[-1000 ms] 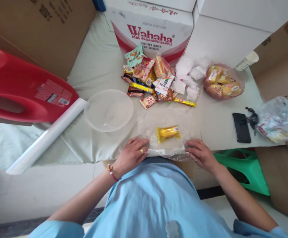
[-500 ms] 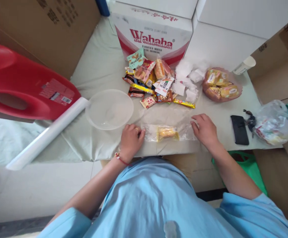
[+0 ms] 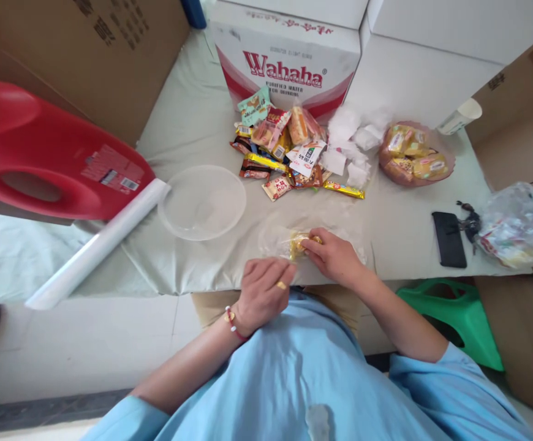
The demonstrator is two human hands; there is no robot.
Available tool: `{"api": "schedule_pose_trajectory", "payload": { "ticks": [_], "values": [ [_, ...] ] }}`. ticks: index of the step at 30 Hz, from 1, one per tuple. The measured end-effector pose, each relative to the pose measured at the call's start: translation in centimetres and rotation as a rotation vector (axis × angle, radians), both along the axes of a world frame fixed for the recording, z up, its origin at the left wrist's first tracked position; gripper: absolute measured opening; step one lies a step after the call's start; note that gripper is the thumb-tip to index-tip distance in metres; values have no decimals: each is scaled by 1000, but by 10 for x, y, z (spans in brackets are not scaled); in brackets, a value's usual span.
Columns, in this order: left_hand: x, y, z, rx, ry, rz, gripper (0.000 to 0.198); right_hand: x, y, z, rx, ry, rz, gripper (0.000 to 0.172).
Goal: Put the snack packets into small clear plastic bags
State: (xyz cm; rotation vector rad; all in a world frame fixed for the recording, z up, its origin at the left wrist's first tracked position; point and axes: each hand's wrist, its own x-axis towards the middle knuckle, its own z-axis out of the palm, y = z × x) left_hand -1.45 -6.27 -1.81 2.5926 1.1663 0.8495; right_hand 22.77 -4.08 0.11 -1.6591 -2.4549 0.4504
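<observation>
A small snack in a yellow wrapper (image 3: 298, 244) lies on a sheet of clear plastic film (image 3: 273, 233) near the table's front edge. My right hand (image 3: 335, 256) is closed on the snack from the right, thumb and fingers partly covering it. In front of the film, at the table edge, my left hand (image 3: 267, 288) has its fingers curled and pressed together, back of the hand up. Whatever its fingertips hold, if anything, is hidden. Left of the film sits a round translucent plastic lid or dish (image 3: 202, 202).
Behind lie a pile of packaged snacks (image 3: 278, 147), crumpled white tissues (image 3: 344, 135) and a pink bowl of yellow packets (image 3: 388, 171). A film roll (image 3: 96, 245) and red jug (image 3: 59, 153) stand left. A black phone (image 3: 449, 240) and plastic bag (image 3: 510, 226) are right.
My right hand has moved left from the film's right end onto the yellow snack. My left hand has come right and toward my body, its fingers now curled at the table edge.
</observation>
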Motion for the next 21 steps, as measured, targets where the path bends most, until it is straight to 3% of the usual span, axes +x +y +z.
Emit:
{"api": "schedule_pose_trajectory", "payload": {
  "ticks": [2,5,8,10,13,15,17,19,21],
  "values": [
    [17,6,-1,-120,96,-90,47,4,1,1,-32,56,4,34],
    [37,21,-4,-229,204,-74,52,17,15,3,-102,181,7,33],
    [43,26,-5,-216,242,-52,45,28,42,4,6,155,-114,35],
    [43,25,-5,-192,228,-28,42,30,63,3,102,75,-206,46],
    [42,22,-5,-193,187,4,48,26,91,-5,38,-6,-283,70],
    [42,23,-6,-209,169,15,55,22,104,-10,-75,-24,-318,63],
    [42,24,-7,-221,164,12,56,21,113,-10,-182,17,-331,41],
    [41,25,-7,-226,166,3,53,21,115,-5,-262,94,-318,23],
    [41,26,-7,-235,172,-7,51,21,108,5,-274,170,-256,20]
  ]
}}
